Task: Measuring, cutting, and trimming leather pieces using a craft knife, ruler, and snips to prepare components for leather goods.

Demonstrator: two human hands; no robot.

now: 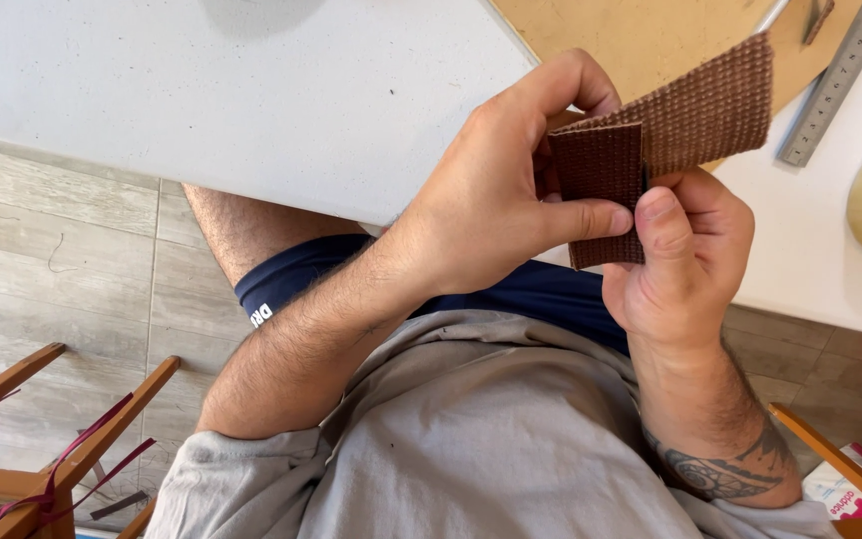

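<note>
Head view: I see my left hand (496, 190) and right hand (685, 255) both pinching the brown woven strip (641, 150), folded over itself. Its long axis runs up-right from my fingers, over the white table (251, 90).

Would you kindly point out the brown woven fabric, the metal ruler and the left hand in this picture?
brown woven fabric (710, 105): head view, on the lighter unfolded part.
metal ruler (835, 85): head view, mid-length of the blade.
left hand (496, 200): head view, back of the hand.
</note>
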